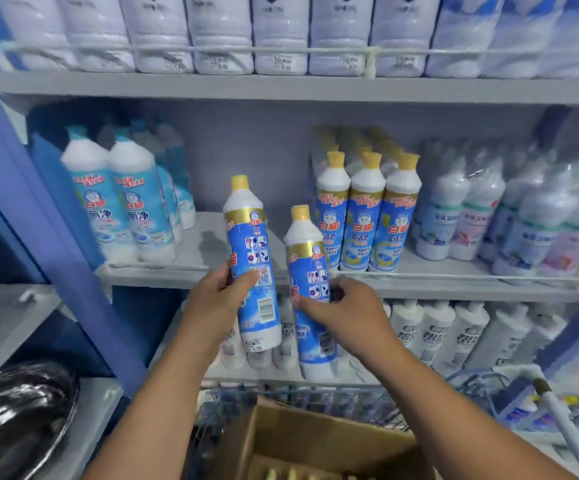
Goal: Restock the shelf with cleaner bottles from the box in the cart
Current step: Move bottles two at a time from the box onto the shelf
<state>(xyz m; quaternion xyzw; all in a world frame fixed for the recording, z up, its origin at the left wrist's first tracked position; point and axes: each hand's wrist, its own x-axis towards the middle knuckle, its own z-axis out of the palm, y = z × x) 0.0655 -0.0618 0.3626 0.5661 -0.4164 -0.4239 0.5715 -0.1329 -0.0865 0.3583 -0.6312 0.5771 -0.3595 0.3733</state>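
Fingers of the left hand [224,294] curl round one cleaner bottle [254,261]; the right hand [345,308] grips a second bottle [310,296], both mid-frame before the middle shelf [212,263]. Placing step, I reckon: set them upright in the gap beside the yellow-capped row [367,216]. The box [316,441] sits bottom centre.

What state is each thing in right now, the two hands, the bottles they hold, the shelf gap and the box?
Left hand: grips a yellow-capped bottle.
Left bottle: capped, held tilted, off the shelf.
Right hand: grips another.
Right bottle: capped, held tilted, lower.
Middle shelf: bare gap beside the yellow-capped row.
Cardboard box: open.
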